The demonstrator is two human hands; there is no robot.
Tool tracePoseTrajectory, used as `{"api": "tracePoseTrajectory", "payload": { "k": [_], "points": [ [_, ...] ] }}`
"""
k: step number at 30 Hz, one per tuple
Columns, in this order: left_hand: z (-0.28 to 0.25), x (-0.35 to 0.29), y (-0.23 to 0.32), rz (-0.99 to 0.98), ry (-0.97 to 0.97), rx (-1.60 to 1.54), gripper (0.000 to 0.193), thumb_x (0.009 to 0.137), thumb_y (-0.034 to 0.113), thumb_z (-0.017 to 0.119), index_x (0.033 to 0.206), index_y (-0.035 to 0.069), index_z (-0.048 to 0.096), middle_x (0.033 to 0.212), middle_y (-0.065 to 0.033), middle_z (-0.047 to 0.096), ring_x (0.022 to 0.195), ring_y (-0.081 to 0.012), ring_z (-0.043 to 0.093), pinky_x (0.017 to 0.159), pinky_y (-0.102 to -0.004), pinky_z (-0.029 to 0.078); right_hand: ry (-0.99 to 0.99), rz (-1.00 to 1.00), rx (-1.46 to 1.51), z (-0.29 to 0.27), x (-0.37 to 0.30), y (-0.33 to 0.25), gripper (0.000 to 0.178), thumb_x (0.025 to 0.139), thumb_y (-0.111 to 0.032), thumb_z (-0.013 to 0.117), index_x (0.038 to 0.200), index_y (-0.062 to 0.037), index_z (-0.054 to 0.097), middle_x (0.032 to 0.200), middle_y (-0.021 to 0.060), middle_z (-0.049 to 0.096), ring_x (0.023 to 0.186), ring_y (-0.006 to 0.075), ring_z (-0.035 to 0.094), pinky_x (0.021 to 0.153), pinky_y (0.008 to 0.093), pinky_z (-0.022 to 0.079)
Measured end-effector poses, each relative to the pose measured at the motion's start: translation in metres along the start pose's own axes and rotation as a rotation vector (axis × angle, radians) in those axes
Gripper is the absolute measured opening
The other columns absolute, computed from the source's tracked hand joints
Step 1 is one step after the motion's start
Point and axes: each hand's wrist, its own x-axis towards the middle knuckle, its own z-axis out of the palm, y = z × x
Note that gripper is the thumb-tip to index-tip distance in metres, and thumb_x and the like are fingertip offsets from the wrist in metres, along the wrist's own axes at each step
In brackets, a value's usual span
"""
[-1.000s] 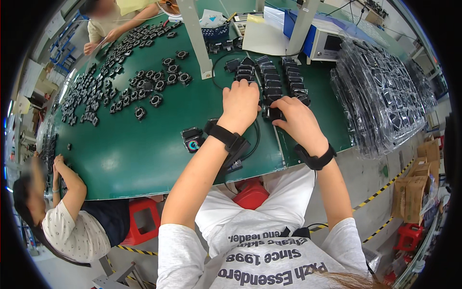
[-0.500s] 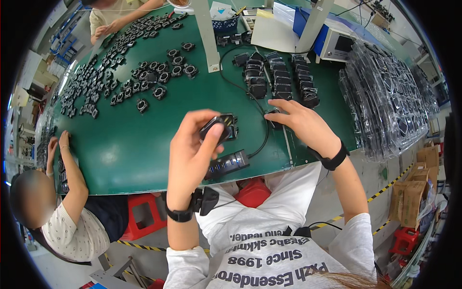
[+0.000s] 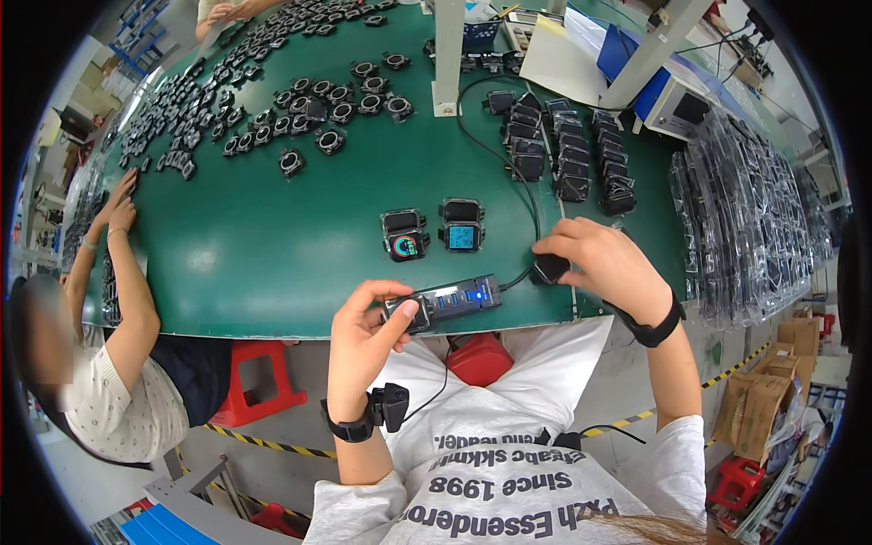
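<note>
Head view: both hands down at the near desk edge, on the hub and its small black puck

The left hand (image 3: 368,341), raised a moment ago with a watch in its grip, has dropped to pinch the end of the black hub (image 3: 445,302) with the lit blue lamps; the right hand (image 3: 607,268) stays clenched over the black puck (image 3: 549,269) on the cable just beside it. Two lit watches (image 3: 434,232) now stand on the green desk (image 3: 272,245) beyond, so I'd judge one freshly set down. Farther off, rows of dark watches (image 3: 568,156)
</note>
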Motion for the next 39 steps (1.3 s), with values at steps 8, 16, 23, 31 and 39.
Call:
{"api": "tracePoseTrajectory", "payload": {
  "k": [8, 16, 23, 31, 39],
  "points": [
    [-0.004, 0.0, -0.008, 0.026, 0.077, 0.057, 0.019, 0.091, 0.006, 0.071, 0.108, 0.001, 0.066, 0.092, -0.0038, 0.063, 0.062, -0.005, 0.057, 0.052, -0.0195, 0.043, 0.069, 0.13, 0.507, 0.001, -0.002, -0.039, 0.047, 0.066, 0.004, 0.079, 0.11, -0.0052, 0.066, 0.106, 0.009, 0.063, 0.088, 0.0236, 0.067, 0.078, 0.0323, 0.056],
    [0.009, 0.004, 0.003, 0.206, 0.163, 0.325, 0.015, 0.084, 0.007, 0.077, 0.098, 0.003, 0.073, 0.084, -0.0017, 0.054, 0.059, -0.0042, 0.046, 0.051, -0.0209, 0.04, 0.082, 0.142, 0.701, 0.036, 0.019, -0.068, 0.047, 0.07, -0.007, 0.086, 0.113, -0.0041, 0.067, 0.103, 0.0093, 0.065, 0.091, 0.0207, 0.067, 0.078, 0.0303, 0.058],
    [0.009, 0.004, -0.003, 0.233, 0.183, 0.364, 0.016, 0.083, 0.009, 0.079, 0.097, 0.005, 0.073, 0.081, -0.0008, 0.052, 0.058, -0.0048, 0.047, 0.051, -0.0219, 0.039, 0.123, 0.181, 0.674, 0.039, 0.028, -0.077, 0.045, 0.07, -0.008, 0.085, 0.112, -0.0037, 0.067, 0.097, 0.009, 0.064, 0.09, 0.0211, 0.066, 0.076, 0.0311, 0.058],
    [0.021, 0.001, 0.012, 0.311, 0.192, 0.574, 0.015, 0.081, 0.007, 0.077, 0.095, 0.005, 0.073, 0.08, -0.0042, 0.051, 0.06, -0.0114, 0.051, 0.052, -0.0258, 0.042, 0.16, 0.126, 0.485, 0.045, 0.029, -0.086, 0.045, 0.069, -0.009, 0.084, 0.109, -0.0055, 0.065, 0.093, 0.0089, 0.063, 0.085, 0.0273, 0.063, 0.073, 0.036, 0.054],
    [0.017, 0.0, 0.009, 0.273, 0.177, 0.554, 0.015, 0.083, 0.008, 0.077, 0.097, 0.005, 0.073, 0.083, -0.0032, 0.053, 0.059, -0.0089, 0.048, 0.052, -0.0241, 0.041, 0.215, 0.086, 0.444, 0.054, 0.029, -0.086, 0.043, 0.069, -0.009, 0.083, 0.107, -0.0063, 0.064, 0.092, 0.0081, 0.062, 0.084, 0.0283, 0.061, 0.075, 0.038, 0.051]
  ]
}}
